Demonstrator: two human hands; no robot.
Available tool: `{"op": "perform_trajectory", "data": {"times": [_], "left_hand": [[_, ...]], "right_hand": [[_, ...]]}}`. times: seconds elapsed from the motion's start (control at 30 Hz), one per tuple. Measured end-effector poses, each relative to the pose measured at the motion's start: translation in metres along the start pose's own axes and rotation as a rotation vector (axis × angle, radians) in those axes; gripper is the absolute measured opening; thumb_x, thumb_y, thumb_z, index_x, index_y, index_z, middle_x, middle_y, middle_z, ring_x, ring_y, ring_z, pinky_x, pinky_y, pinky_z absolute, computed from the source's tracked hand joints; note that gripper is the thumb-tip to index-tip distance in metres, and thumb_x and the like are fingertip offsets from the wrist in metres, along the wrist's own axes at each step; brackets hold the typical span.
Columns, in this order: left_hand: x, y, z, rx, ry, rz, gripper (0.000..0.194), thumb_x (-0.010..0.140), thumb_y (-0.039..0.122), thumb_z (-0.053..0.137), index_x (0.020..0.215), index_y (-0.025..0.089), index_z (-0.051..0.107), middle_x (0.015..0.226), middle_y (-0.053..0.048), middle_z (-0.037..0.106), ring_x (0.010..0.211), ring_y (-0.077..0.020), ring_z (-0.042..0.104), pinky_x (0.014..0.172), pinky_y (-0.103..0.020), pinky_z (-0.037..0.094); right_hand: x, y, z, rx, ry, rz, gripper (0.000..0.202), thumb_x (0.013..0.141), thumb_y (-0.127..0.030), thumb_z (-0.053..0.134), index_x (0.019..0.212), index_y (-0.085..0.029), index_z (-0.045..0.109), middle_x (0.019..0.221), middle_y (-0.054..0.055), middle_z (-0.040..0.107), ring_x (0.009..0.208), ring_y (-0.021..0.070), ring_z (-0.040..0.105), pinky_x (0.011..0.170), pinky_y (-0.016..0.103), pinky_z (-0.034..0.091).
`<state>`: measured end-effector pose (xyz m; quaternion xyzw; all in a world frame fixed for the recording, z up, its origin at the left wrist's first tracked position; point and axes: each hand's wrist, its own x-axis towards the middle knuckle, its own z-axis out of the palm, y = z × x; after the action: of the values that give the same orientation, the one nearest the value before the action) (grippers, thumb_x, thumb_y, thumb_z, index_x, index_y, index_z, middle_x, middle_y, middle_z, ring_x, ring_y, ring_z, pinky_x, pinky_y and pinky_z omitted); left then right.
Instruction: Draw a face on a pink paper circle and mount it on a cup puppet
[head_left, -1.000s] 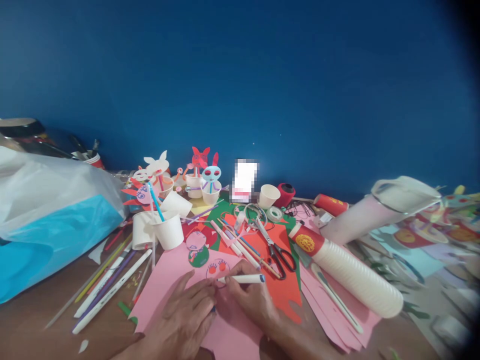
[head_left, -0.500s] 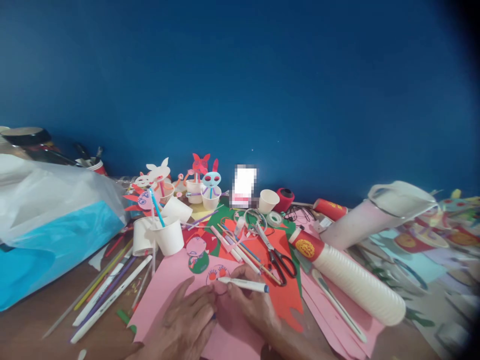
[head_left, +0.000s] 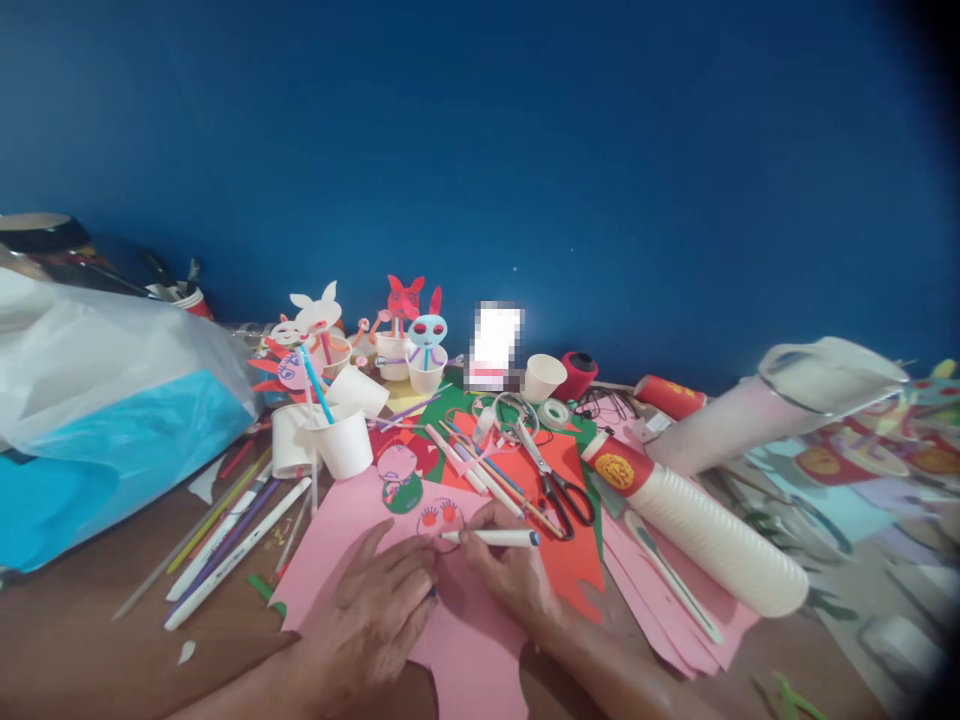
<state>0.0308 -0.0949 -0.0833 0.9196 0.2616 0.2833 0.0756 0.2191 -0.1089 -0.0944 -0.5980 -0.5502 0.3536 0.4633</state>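
Observation:
A pink paper sheet (head_left: 480, 640) lies in front of me, bearing a drawn round face (head_left: 441, 518) with red eyes and lashes. My right hand (head_left: 510, 570) pinches a white marker (head_left: 499, 538) with a blue end, its tip at the lower part of the face. My left hand (head_left: 379, 600) rests on the paper left of the drawing, with a small dark blue thing partly visible at its fingertips. Just above my left hand sits a pink and green paper cutout (head_left: 400, 478).
Black-handled scissors (head_left: 555, 485) lie on orange paper (head_left: 574, 575). Stacked paper cups (head_left: 697, 530) lie at the right. Markers (head_left: 236, 560), white cups (head_left: 343, 445) and a plastic bag (head_left: 112, 420) are at the left. Paper figures (head_left: 427, 340) stand behind.
The view has tilted down, so the table items appear higher and more of the pink sheet's lower edge shows. The marker in my right hand lies flatter, its tip still on the face.

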Motion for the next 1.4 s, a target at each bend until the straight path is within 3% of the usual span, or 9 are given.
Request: {"op": "perform_trajectory", "data": {"times": [0.2,0.43,0.63,0.8,1.1,1.23,1.4], "left_hand": [[0.004,0.001,-0.007,0.023,-0.017,0.021,0.018,0.09,0.013,0.042,0.095,0.019,0.059,0.099,-0.003,0.071,0.107,-0.0149,0.06,0.115,-0.034,0.013],[-0.003,-0.002,0.004,-0.016,0.005,0.0,0.022,0.091,0.014,0.039,0.093,0.021,0.06,0.094,-0.003,0.071,0.107,-0.016,0.059,0.115,-0.039,0.013],[-0.003,-0.002,0.004,0.008,0.0,0.002,0.026,0.092,0.015,0.039,0.11,0.02,0.058,0.107,-0.006,0.069,0.111,-0.0155,0.058,0.114,-0.037,0.013],[-0.004,-0.003,0.006,-0.066,-0.003,-0.035,0.021,0.091,0.016,0.041,0.102,0.02,0.059,0.104,-0.004,0.069,0.108,-0.0156,0.058,0.113,-0.037,0.014],[0.004,0.002,-0.009,-0.132,-0.055,-0.095,0.015,0.089,0.013,0.043,0.087,0.019,0.057,0.102,-0.006,0.067,0.103,-0.0228,0.054,0.089,-0.039,0.037],[0.009,0.004,-0.015,-0.084,-0.095,-0.087,0.014,0.087,0.013,0.044,0.08,0.018,0.055,0.091,-0.006,0.067,0.096,-0.0247,0.054,0.08,-0.039,0.038],[0.009,0.004,-0.016,-0.061,-0.138,-0.103,0.016,0.089,0.013,0.042,0.084,0.018,0.056,0.094,-0.006,0.066,0.091,-0.0245,0.054,0.073,-0.037,0.038]], "right_hand": [[-0.001,-0.003,0.0,-0.008,-0.015,-0.031,0.013,0.08,-0.026,0.06,0.073,-0.019,0.052,0.058,-0.004,0.057,0.05,0.0104,0.05,0.047,0.02,0.039],[0.0,-0.006,-0.001,-0.043,-0.032,-0.041,0.007,0.08,-0.024,0.059,0.077,-0.02,0.054,0.063,-0.001,0.061,0.055,0.0132,0.056,0.049,0.022,0.041],[-0.002,0.0,0.0,-0.049,-0.044,-0.057,0.006,0.083,-0.023,0.056,0.078,-0.019,0.056,0.064,-0.001,0.062,0.056,0.0132,0.056,0.051,0.022,0.042],[-0.001,0.003,0.001,-0.033,-0.031,-0.068,0.009,0.083,-0.024,0.059,0.076,-0.019,0.055,0.064,-0.001,0.06,0.056,0.0125,0.054,0.051,0.021,0.041],[0.0,-0.001,-0.002,-0.027,-0.001,-0.14,0.007,0.083,-0.023,0.057,0.077,-0.02,0.055,0.063,-0.003,0.058,0.054,0.0117,0.052,0.05,0.021,0.041],[-0.001,-0.001,-0.002,-0.052,0.037,-0.156,0.005,0.082,-0.023,0.058,0.078,-0.02,0.056,0.069,-0.001,0.061,0.061,0.0131,0.058,0.057,0.023,0.046],[-0.001,-0.005,0.0,-0.067,0.011,-0.087,0.007,0.079,-0.024,0.06,0.074,-0.021,0.056,0.062,-0.002,0.062,0.053,0.0126,0.057,0.049,0.022,0.044]]}}
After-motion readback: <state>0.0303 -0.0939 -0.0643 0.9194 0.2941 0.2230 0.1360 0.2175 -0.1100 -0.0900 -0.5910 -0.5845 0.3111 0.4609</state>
